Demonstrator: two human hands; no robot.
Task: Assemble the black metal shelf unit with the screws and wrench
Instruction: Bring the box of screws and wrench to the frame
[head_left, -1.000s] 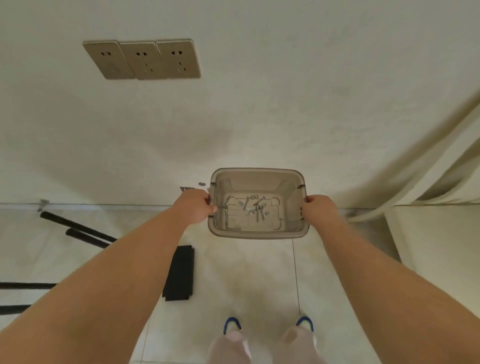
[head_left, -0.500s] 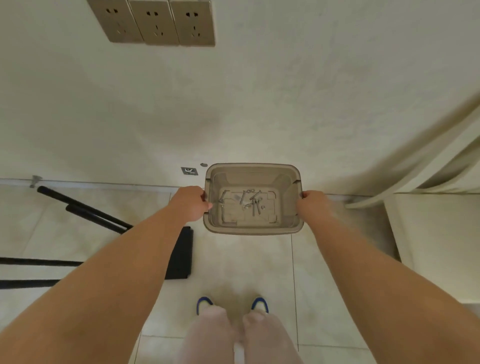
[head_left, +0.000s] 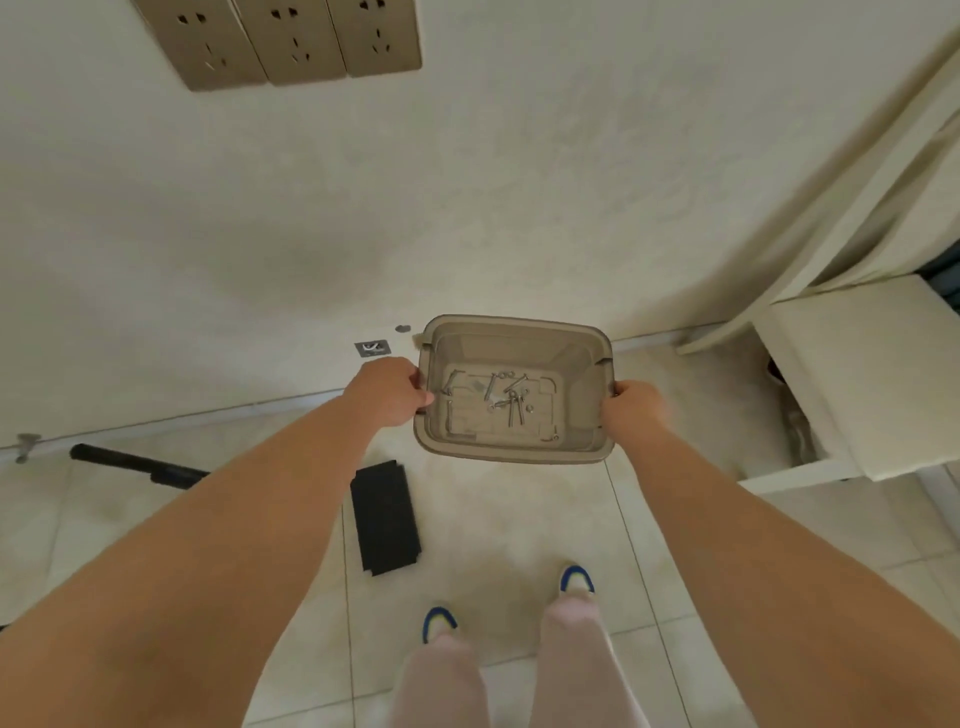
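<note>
Screws (head_left: 506, 395) lie loose in a beige bin (head_left: 582, 452). The left hand (head_left: 387, 392) and right hand (head_left: 631, 413) grip its side rims, fingers curled

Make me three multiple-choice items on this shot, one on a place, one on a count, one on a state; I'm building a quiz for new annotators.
1. Where do the screws lie?
A. on the floor tiles
B. inside the plastic bin
C. on the white cabinet

2. How many wall sockets show?
A. one
B. three
C. five

3. How is the bin held?
A. the left hand and the right hand each grip a side
B. one hand only
C. it rests on the floor

Key: 1 B, the screws lie on its bottom; 2 B, three plates side by side; 3 A, fingers curl over both rims.
</note>
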